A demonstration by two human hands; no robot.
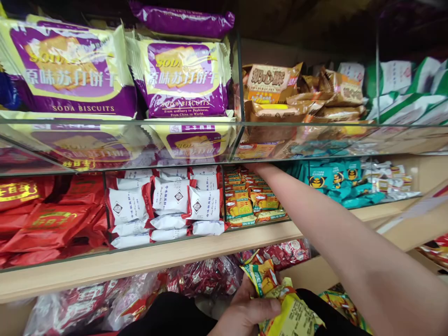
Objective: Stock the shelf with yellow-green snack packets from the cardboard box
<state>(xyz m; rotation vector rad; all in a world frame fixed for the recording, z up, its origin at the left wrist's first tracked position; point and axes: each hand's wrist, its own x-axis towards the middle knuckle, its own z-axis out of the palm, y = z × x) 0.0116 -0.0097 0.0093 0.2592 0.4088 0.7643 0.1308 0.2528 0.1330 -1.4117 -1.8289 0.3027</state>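
Low in the view, my left hand is closed around several yellow snack packets, its thumb lying across them. From the right, my right forearm stretches over the shelf into a compartment of small yellow-and-orange snack packets. The upper shelf's lower edge hides my right hand and its fingers, so I cannot see what they touch. Those small packets are stacked in rows between clear dividers.
White biscuit packets and red packets fill compartments to the left; teal packets lie to the right. Purple soda biscuits and brown packets stand above. Bagged goods sit beneath the wooden shelf edge.
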